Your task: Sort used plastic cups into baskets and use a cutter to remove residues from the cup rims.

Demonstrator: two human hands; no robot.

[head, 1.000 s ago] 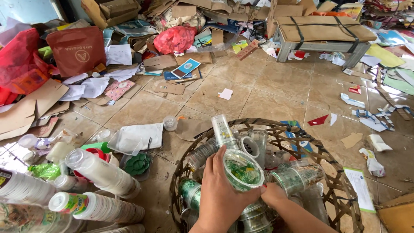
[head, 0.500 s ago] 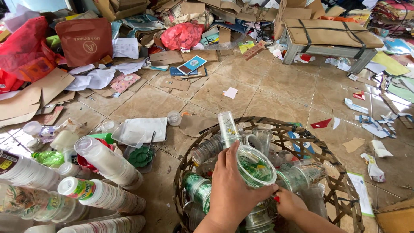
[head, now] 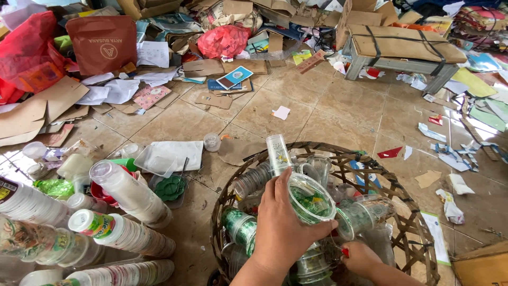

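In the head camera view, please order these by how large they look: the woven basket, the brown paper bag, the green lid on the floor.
1. Woven basket, though nearest the camera.
2. Brown paper bag, farther away.
3. Green lid.

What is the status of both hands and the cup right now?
Left hand gripping clear plastic cup. Right hand down among cups in woven basket. Nothing blocking.

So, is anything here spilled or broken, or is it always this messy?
Torn cardboard and paper scraps lie strewn across the tiled floor. The woven basket rim looks frayed. The left hand holds a clear cup over it; nothing looks freshly spilled.
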